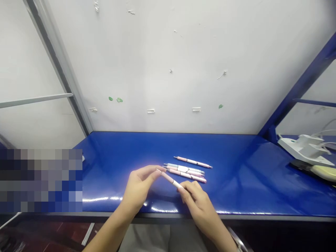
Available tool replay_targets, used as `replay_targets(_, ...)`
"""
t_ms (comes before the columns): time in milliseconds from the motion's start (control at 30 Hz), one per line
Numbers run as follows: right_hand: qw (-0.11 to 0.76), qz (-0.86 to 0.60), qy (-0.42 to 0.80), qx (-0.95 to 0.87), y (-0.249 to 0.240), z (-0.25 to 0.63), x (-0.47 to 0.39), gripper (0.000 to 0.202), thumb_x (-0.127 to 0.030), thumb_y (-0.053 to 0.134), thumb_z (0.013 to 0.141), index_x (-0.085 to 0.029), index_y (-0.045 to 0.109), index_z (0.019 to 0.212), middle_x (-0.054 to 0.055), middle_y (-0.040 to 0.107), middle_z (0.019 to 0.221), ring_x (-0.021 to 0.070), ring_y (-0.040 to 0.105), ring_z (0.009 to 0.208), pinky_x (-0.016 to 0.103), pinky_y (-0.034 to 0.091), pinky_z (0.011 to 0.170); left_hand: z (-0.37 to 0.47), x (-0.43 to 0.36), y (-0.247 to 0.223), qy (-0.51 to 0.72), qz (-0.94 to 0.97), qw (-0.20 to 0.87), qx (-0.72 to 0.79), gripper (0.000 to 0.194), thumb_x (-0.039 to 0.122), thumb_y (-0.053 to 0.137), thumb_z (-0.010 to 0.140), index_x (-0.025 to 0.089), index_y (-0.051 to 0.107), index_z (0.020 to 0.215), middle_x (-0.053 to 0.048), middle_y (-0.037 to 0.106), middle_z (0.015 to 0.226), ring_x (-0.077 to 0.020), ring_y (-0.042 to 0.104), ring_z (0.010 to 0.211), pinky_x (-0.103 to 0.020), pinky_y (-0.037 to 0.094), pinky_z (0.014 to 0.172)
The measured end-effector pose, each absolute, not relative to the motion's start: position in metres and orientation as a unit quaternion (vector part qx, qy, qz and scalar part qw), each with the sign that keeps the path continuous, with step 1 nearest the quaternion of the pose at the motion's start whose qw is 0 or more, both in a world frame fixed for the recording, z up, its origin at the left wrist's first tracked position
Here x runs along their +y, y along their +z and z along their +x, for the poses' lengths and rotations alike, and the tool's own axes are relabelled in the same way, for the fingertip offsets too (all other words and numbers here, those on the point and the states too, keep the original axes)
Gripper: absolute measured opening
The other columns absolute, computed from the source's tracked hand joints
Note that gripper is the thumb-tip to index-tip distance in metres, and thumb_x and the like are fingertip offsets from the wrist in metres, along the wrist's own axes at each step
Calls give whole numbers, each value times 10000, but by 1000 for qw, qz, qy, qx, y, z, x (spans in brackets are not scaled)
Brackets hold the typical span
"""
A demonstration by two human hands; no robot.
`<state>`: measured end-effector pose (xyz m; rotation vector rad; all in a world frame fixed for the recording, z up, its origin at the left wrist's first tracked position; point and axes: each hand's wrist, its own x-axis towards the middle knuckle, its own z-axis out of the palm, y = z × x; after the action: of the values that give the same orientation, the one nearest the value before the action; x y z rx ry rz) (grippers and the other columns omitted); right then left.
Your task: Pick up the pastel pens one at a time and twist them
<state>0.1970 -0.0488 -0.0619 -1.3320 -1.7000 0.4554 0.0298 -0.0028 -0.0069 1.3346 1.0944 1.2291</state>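
Observation:
A pink and white pen (171, 180) slants between my two hands above the blue table. My right hand (197, 201) is closed around its lower right end, which the fingers hide. At the pointed upper left end, the thumb and fingertips of my left hand (140, 185) are pinched together on the tip. Just behind, several similar pens lie side by side, among them a pink and white pen (187, 175) in front and a light blue and white pen (180, 167). Slightly farther back lies a separate pink and white pen (193, 161).
The glossy blue tabletop (126, 147) meets a white wall panel (168, 49) at the back. On the right are a white power strip (301, 150) with plugs and cables, and a dark object with a yellowish top (324, 173). A blurred patch covers the far left.

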Motion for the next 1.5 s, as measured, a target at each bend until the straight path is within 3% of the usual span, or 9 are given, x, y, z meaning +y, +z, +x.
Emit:
replay_targets(200, 495, -547, 259, -623, -71, 198, -46, 169, -370, 541, 837, -211, 500, 798, 9, 539, 758, 157, 550, 660, 264, 483, 615, 30, 0, -11, 524, 519, 475, 480, 131, 325, 734, 601, 198, 748, 632, -54, 749, 739, -242, 659, 803, -313, 485, 786)
replay_targets(500, 442, -526, 243, -684, -58, 200, -47, 353, -376, 341, 939, -211, 573, 731, 15, 553, 665, 175, 508, 664, 286, 432, 628, 31, -3, -8, 523, 511, 509, 454, 157, 327, 724, 620, 192, 759, 692, -67, 751, 783, -240, 653, 800, -312, 486, 748)
replay_targets(600, 469, -537, 276, -645, -61, 199, -46, 173, -358, 542, 833, -216, 556, 930, -2, 570, 737, 162, 546, 647, 271, 451, 599, 31, 0, -10, 544, 480, 492, 481, 155, 321, 760, 576, 184, 748, 647, -65, 747, 748, -227, 647, 781, -297, 476, 734)
replay_targets(667, 481, -542, 291, -625, -64, 199, -46, 177, -320, 611, 775, -214, 539, 896, -13, 572, 732, 153, 558, 628, 257, 456, 579, 31, 1, -11, 547, 471, 496, 483, 163, 321, 765, 569, 182, 750, 653, -66, 745, 750, -222, 640, 781, -291, 470, 723)
replay_targets(833, 481, -540, 292, -625, -62, 201, -49, 234, -383, 492, 864, -205, 545, 722, -5, 556, 654, 164, 544, 640, 272, 438, 600, 30, 0, -11, 511, 488, 547, 450, 200, 337, 729, 630, 184, 765, 753, -68, 747, 831, -190, 617, 770, -257, 444, 678)
replay_targets(1000, 478, -524, 340, -618, -60, 201, -48, 186, -363, 542, 830, -208, 544, 934, -17, 555, 688, 155, 545, 636, 265, 445, 604, 29, 1, -12, 537, 474, 529, 454, 191, 330, 746, 600, 178, 758, 715, -64, 742, 796, -187, 607, 750, -257, 439, 667)
replay_targets(1167, 496, -531, 363, -584, -60, 200, -50, 180, -369, 546, 829, -209, 500, 762, -10, 556, 672, 140, 526, 604, 246, 421, 554, 28, 2, -13, 536, 469, 535, 454, 185, 329, 748, 598, 175, 757, 700, -67, 742, 787, -198, 613, 777, -262, 444, 689)
replay_targets(1333, 476, -518, 351, -618, -59, 202, -48, 266, -417, 434, 896, -197, 549, 800, -20, 526, 587, 149, 503, 602, 260, 395, 573, 27, 1, -10, 525, 495, 535, 439, 193, 325, 718, 636, 180, 764, 755, -76, 744, 843, -211, 618, 806, -272, 448, 696)
replay_targets(1500, 508, -516, 364, -586, -59, 200, -48, 195, -354, 620, 775, -205, 534, 867, -19, 569, 692, 142, 550, 622, 245, 442, 575, 27, 1, -10, 552, 484, 504, 455, 187, 333, 723, 623, 182, 759, 727, -71, 743, 827, -223, 621, 839, -286, 459, 743)
